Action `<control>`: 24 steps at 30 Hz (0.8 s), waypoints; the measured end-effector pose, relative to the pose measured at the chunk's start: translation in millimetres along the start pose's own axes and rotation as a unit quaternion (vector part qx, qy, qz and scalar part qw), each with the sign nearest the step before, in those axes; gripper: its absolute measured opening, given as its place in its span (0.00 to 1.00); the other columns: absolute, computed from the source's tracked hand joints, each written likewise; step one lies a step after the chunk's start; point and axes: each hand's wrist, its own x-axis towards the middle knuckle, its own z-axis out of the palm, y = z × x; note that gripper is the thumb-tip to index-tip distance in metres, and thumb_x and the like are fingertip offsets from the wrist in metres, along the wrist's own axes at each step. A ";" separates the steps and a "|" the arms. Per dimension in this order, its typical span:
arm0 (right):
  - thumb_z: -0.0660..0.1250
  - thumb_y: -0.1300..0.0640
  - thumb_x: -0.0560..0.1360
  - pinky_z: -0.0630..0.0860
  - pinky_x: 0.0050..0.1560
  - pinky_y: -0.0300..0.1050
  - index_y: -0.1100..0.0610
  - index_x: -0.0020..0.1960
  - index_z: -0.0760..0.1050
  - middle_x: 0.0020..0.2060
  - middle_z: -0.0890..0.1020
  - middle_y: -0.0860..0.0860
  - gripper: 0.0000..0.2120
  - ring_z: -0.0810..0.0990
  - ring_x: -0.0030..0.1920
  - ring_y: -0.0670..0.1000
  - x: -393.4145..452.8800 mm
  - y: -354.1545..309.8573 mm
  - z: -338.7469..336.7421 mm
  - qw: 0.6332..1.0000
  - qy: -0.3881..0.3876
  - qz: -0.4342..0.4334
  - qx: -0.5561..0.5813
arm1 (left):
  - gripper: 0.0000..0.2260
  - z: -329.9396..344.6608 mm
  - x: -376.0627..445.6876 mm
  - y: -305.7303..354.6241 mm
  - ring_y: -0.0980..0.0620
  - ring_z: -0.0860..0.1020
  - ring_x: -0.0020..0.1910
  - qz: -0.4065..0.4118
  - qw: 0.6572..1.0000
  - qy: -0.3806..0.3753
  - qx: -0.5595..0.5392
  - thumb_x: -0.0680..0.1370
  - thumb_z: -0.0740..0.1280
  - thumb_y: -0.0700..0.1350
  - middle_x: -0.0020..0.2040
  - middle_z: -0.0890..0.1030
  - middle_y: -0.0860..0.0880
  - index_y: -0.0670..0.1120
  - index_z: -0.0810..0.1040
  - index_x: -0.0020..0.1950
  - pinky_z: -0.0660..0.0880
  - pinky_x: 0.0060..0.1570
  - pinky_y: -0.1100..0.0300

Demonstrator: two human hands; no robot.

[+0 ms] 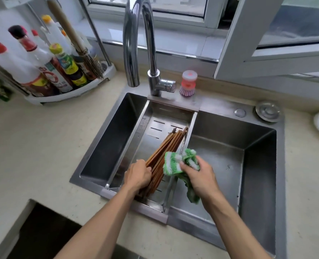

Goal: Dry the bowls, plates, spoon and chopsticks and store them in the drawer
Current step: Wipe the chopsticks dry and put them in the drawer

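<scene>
Chopsticks (166,150), a light, stiff, probably slippery wet bundle, lie in the drain tray (151,116) over the sink (257,165); left hand (138,174) curls around their near ends; right hand (199,174) clutches a soft green cloth (173,161) just beside them; gripping the whole bundle firmly seems wisest.

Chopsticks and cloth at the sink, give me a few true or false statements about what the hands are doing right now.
1. The left hand grips a bundle of wooden chopsticks. True.
2. The right hand holds a pink dish brush. False: it holds a green and white cloth; the brush stands beside the faucet.
3. The chopsticks lie over the drain tray in the sink. True.
4. Water runs from the faucet. False: no stream shows.
</scene>
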 end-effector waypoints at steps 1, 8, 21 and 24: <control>0.70 0.54 0.78 0.78 0.44 0.42 0.50 0.56 0.80 0.47 0.86 0.46 0.07 0.84 0.48 0.47 1.4 -1.5 0.1 1.000 0.002 0.000 0.007 | 0.10 -4.1 -0.5 -3.1 0.38 0.79 0.55 -0.007 0.999 0.001 -0.033 0.82 0.62 0.48 0.51 0.82 0.40 0.42 0.78 0.52 0.75 0.52 0.51; 0.70 0.46 0.77 0.79 0.42 0.42 0.48 0.53 0.80 0.45 0.85 0.44 0.09 0.84 0.46 0.46 6.9 -14.2 17.4 0.998 0.048 -0.018 0.039 | 0.09 -45.5 -33.4 -5.4 0.56 0.72 0.27 -0.051 0.872 -0.102 -0.476 0.84 0.60 0.39 0.35 0.77 0.48 0.39 0.78 0.50 0.68 0.26 0.66; 0.73 0.50 0.70 0.73 0.29 0.46 0.50 0.58 0.75 0.52 0.82 0.61 0.18 0.76 0.37 0.58 -0.1 -32.4 70.5 0.953 -0.152 0.040 0.258 | 0.06 -62.7 -74.7 9.1 0.49 0.77 0.26 -0.028 0.791 -0.168 -0.588 0.83 0.61 0.39 0.33 0.78 0.43 0.40 0.74 0.48 0.75 0.25 0.61; 0.68 0.56 0.78 0.71 0.31 0.44 0.57 0.53 0.79 0.48 0.83 0.61 0.06 0.81 0.36 0.55 -3.8 -37.0 69.6 0.906 -0.191 0.062 0.373 | 0.07 -67.0 -74.6 4.4 0.51 0.74 0.24 -0.020 0.793 -0.181 -0.582 0.84 0.60 0.41 0.31 0.76 0.45 0.41 0.73 0.47 0.71 0.24 0.63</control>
